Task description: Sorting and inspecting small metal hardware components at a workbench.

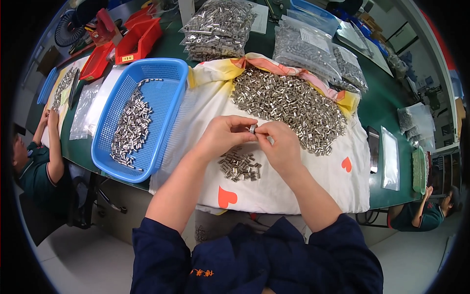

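Between the fingertips of both hands sits one small metal sleeve (252,129), a short silvery tube. My left hand (226,134) is closed, pinching it from the left. My right hand (279,143) is closed too, with thumb and finger meeting at its other side. Just below my hands lies a small heap of metal sleeves (240,165) on a white cloth (313,188) with red hearts. A much larger pile of like sleeves (293,108) spreads beyond my hands to the right. To the left, a blue perforated basket (161,127) holds many more sleeves.
Clear bags packed with metal parts (218,29) are stacked at the back, with more bags (308,46) to their right. Red bins (138,43) stand back left. A phone (373,147) lies right of the cloth. Co-workers sit at left (41,161) and right (423,215).
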### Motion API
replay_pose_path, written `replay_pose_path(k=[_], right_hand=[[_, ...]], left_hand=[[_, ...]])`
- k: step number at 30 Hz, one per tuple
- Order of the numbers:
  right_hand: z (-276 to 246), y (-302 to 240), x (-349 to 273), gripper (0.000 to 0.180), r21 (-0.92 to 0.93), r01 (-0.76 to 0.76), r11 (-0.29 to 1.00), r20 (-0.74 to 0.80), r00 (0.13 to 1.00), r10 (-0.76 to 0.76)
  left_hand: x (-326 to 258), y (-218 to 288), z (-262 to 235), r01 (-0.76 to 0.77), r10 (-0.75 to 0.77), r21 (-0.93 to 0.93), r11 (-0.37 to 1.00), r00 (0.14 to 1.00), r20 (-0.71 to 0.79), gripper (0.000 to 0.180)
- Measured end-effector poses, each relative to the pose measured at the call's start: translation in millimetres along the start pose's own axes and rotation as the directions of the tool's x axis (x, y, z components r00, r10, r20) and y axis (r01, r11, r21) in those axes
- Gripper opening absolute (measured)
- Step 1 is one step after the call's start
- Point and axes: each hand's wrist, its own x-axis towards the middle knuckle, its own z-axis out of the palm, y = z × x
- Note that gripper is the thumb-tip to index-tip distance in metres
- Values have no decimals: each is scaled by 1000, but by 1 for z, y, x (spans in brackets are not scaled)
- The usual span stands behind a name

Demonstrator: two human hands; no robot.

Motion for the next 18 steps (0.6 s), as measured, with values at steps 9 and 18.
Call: replay_pose_path(k=[9,18], right_hand=[[-19,10,5,14,293,-395,871,260,909,325],[10,33,12,13,-330,-12,944,-69,998,-12]], left_hand=[[-4,-3,2,16,-5,-93,996,993,121,32],[-6,6,0,-114,80,203,972,983,168,32]])
